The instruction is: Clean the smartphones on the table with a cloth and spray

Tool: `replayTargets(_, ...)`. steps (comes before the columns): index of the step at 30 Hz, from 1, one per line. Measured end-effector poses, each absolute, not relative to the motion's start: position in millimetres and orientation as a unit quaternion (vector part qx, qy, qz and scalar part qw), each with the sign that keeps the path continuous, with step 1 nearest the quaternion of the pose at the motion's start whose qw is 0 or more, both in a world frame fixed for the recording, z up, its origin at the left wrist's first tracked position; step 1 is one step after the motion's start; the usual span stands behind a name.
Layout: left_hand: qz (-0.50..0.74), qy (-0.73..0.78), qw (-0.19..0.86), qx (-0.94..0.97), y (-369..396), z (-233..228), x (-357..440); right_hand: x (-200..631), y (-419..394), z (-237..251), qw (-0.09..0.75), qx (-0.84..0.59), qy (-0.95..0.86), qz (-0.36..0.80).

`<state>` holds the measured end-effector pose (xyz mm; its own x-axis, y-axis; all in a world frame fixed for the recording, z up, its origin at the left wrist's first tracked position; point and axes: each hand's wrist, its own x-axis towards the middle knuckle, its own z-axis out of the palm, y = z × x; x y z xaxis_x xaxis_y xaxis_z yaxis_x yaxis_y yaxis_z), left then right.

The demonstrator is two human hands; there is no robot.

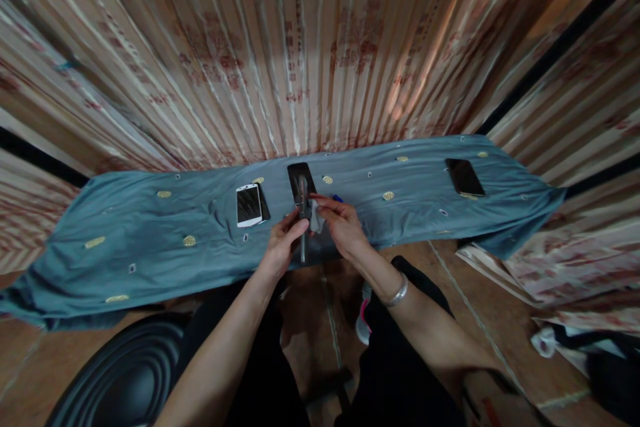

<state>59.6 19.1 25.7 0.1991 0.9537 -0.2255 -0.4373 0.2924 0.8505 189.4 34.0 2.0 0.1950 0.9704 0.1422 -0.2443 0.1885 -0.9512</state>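
My left hand [285, 240] grips a thin grey metal tool [303, 227] that stands upright over the near edge of a blue-grey cloth [150, 240]. Close beside it, my right hand [340, 223] pinches a small white wipe [316, 219] against the tool. A silver bracelet sits on that wrist. Just behind the hands lies a dark phone [301, 180], partly hidden by the tool. A white-framed phone [249, 205] rests to the left, on top of another dark device. A small blue object [338, 198] pokes out behind my right hand.
Another dark phone [465, 177] lies at the far right of the cloth. Striped, printed sheets cover the wall behind. A round black stool [125, 380] stands at bottom left. My legs are below the table edge, over a brown floor with a bag [600, 353] at right.
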Motion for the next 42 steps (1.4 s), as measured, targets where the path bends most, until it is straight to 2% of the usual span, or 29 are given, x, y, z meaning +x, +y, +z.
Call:
replayTargets(13, 0.495, 0.412, 0.669, 0.372, 22.0, 20.4, 57.8, 194.1, 30.2, 6.2, 0.627, -0.457, -0.496, 0.391)
replayTargets(28, 0.479, 0.397, 0.748, 0.231, 18.0, 31.1, 54.3, 184.0, 14.4, 15.1, 0.564, -0.460, -0.652, 0.212)
replayTargets(42, 0.504, 0.342, 0.779, 0.152, 15.3, 42.0, 46.7, 191.5, 12.0, 13.5, 0.513, -0.454, -0.715, 0.141)
